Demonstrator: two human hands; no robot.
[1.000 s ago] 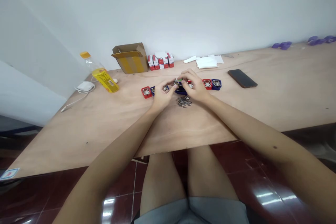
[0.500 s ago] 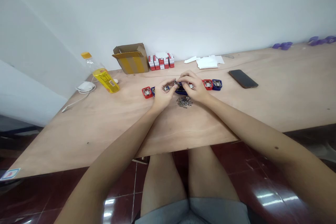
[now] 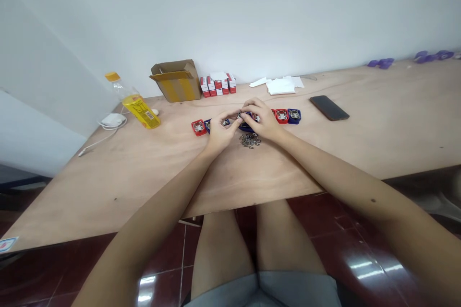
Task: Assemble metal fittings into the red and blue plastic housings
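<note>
Both bare hands meet over the middle of the pale brown wooden tabletop (image 3: 144, 172), just beyond a loose pile of small silver metal pieces (image 3: 249, 141); the left hand (image 3: 221, 133) comes in from the near left with thumb and fingertips nearly closed, pinching a small shiny metal part (image 3: 238, 115); the right hand (image 3: 262, 119) reaches from the near right, its fingers curled and its tips drawn together at the same metal part, though whether it grips the part or only touches it I cannot tell, since the fingers hide much of it; the part is held up between the two sets of fingertips, above or just beside a dark blue case (image 3: 247, 128) that shows between the hands; further small cases run in a row to either side, partly covered by the hands, with a square red case (image 3: 198, 127) holding metal fittings at the left end, and a red case (image 3: 281, 116) next to a blue case (image 3: 294, 116) at the right end; a black smartphone (image 3: 329, 107) lies further right; at the far side stand an open brown cardboard box (image 3: 180, 87) and, just right of it, a row of small red-and-white cartons (image 3: 218, 86); a clear plastic bottle with a yellow label (image 3: 141, 111) leans at the left.
</note>
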